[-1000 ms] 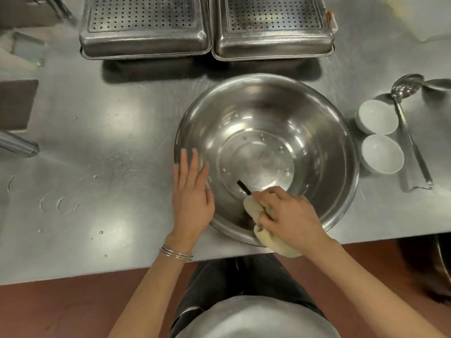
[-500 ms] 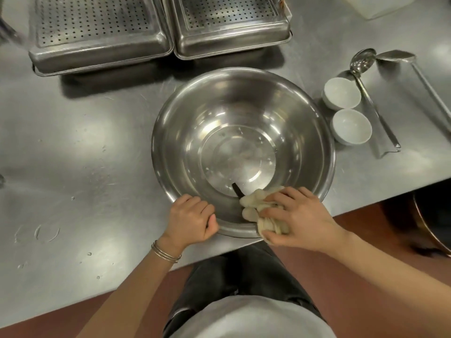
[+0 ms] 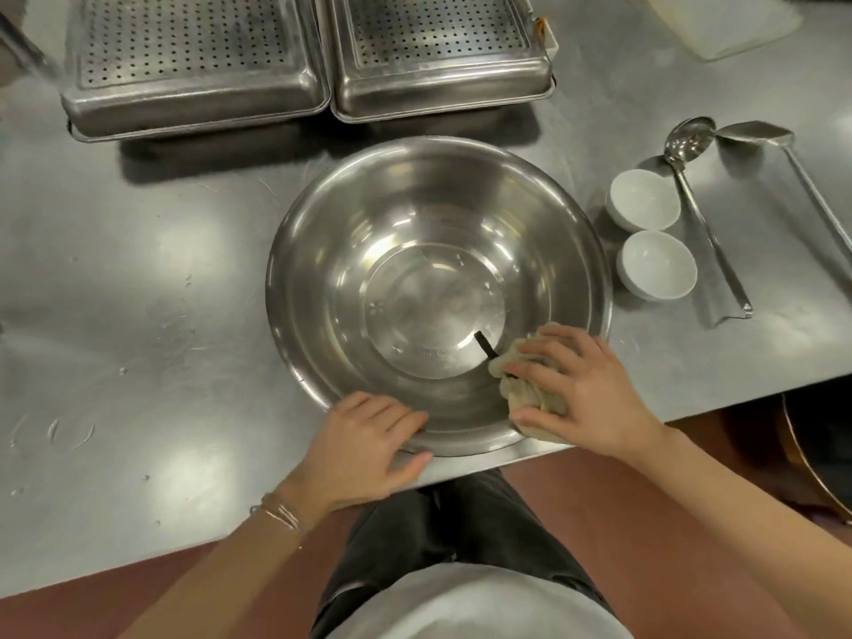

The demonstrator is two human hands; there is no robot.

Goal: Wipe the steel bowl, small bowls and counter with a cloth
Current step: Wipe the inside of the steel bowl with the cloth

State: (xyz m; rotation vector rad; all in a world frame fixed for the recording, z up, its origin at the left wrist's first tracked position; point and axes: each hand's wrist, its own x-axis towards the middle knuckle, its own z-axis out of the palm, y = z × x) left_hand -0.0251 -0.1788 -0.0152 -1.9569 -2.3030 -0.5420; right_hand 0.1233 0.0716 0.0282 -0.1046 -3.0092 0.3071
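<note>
While left hand (image 3: pixel 364 447) grips steel bowl (image 3: pixel 415 214) rim (counter (image 3: pixel 138 315) edge), right hand (image 3: pixel 585 389) clutches cloth (image 3: pixel 530 398).

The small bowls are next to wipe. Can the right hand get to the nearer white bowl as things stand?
Probably yes. The right hand, gripping the cloth inside the steel bowl, only has to lift over its rim; the nearer white bowl sits uncovered just beyond.

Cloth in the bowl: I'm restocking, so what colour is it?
The cloth is beige; best in head view.

Commercial kitchen: steel counter (image 3: pixel 138 315), perforated trays (image 3: pixel 193 53).
</note>
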